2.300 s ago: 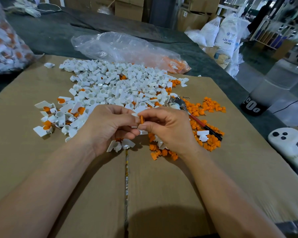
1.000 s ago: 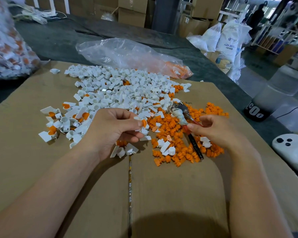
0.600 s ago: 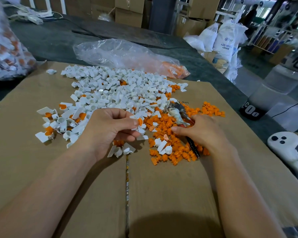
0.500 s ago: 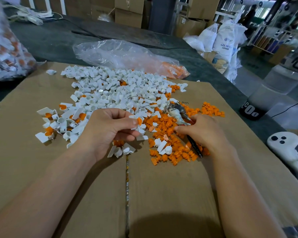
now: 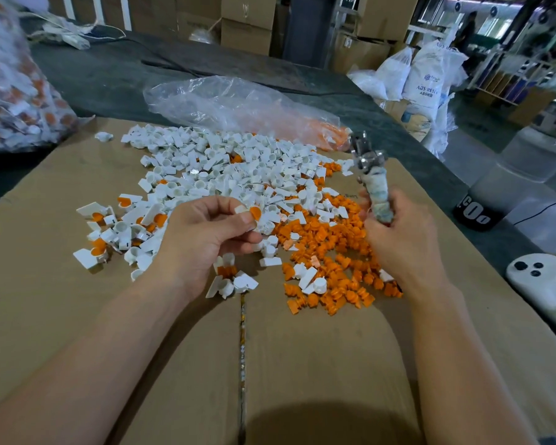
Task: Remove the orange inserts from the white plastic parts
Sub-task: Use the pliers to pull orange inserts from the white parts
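My left hand (image 5: 203, 236) pinches a white plastic part with an orange insert (image 5: 252, 215) between thumb and fingers, above the cardboard. My right hand (image 5: 402, 239) grips the cloth-wrapped handles of a pair of pliers (image 5: 371, 178), held upright with the metal jaws pointing up and away. A big heap of white parts (image 5: 238, 168) spreads across the far middle of the cardboard. Loose orange inserts (image 5: 328, 252) lie in a pile between and beneath my hands. More white parts still holding orange inserts (image 5: 116, 232) sit at the left.
The work surface is a flattened cardboard sheet (image 5: 270, 364) on a dark table. A clear plastic bag (image 5: 238, 107) with orange pieces lies behind the heap. A full bag of parts (image 5: 16, 97) stands far left. A white device (image 5: 546, 284) lies at the right edge.
My right hand let go of an orange insert, reached to the pliers lying on the orange pile, gripped them and lifted them upright. My left hand kept its white part.
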